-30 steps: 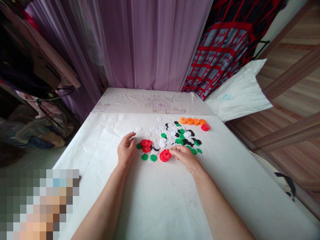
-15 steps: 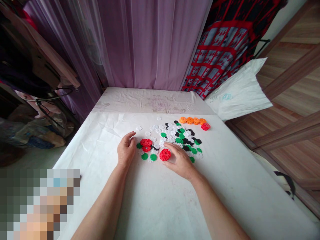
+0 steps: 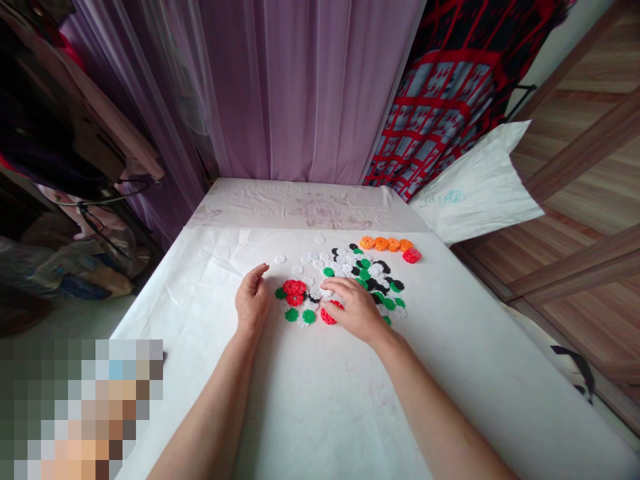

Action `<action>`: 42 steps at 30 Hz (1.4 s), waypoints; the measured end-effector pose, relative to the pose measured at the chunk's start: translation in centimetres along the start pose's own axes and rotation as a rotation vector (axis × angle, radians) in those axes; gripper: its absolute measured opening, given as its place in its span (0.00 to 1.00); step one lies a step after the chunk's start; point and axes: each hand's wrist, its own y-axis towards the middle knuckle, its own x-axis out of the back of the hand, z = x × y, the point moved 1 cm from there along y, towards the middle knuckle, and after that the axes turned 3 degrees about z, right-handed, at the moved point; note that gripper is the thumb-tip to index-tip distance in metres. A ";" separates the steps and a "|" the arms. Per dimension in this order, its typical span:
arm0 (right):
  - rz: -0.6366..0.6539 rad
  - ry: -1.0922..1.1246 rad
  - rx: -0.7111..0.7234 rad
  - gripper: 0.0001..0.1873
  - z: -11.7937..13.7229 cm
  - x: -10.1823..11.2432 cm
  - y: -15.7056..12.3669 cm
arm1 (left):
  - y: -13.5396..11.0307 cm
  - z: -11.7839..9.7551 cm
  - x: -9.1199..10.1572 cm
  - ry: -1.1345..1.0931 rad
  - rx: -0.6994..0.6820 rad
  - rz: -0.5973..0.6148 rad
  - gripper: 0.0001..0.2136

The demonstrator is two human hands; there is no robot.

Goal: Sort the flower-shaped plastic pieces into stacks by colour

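Head view: a desk (image 3: 310, 400) is covered in white, and small scalloped discs are spread across its middle between and beyond two bare hands.
Red stack: sitting near the front of the spread, partly covered by the right hand (image 3: 357, 310); the red discs (image 3: 329, 317) are apparently piled there for easy reach.
Right fingers: held close to one another, with the thumb parted from them over the stack; whether the stack is being touched cannot be told.
Left hand (image 3: 251, 300): held on edge beside the discs, fingers curved, thumb apart, nothing gripped; it is perhaps being rested there out of the way.
Red cluster (image 3: 294, 291): laid between the hands, ringed by green discs (image 3: 309, 317) and white ones, near the left fingers.
Loose spread: white discs (image 3: 345, 265), black discs (image 3: 396, 285) and more green are mixed and overlapped, seemingly unsorted.
Orange row (image 3: 387, 245): lined up at the far right, a red piece (image 3: 412, 256) placed just beside its end; seemingly set aside from the loose discs.
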 end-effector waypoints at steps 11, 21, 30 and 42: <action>0.442 -0.278 0.042 0.19 3.4 -2.7 7.6 | 0.6 0.4 0.4 -0.377 0.139 -0.153 0.15; 0.215 0.123 -0.251 0.33 1.4 -1.4 6.5 | 0.7 0.9 0.5 -0.336 0.144 -0.114 0.15; -0.030 0.171 -0.290 0.33 -1.7 0.9 -3.5 | 0.8 1.2 0.8 -0.346 0.143 -0.020 0.15; -0.069 -0.011 -0.243 0.33 -0.7 0.5 -4.0 | 0.5 0.6 0.9 -0.335 0.144 -0.016 0.15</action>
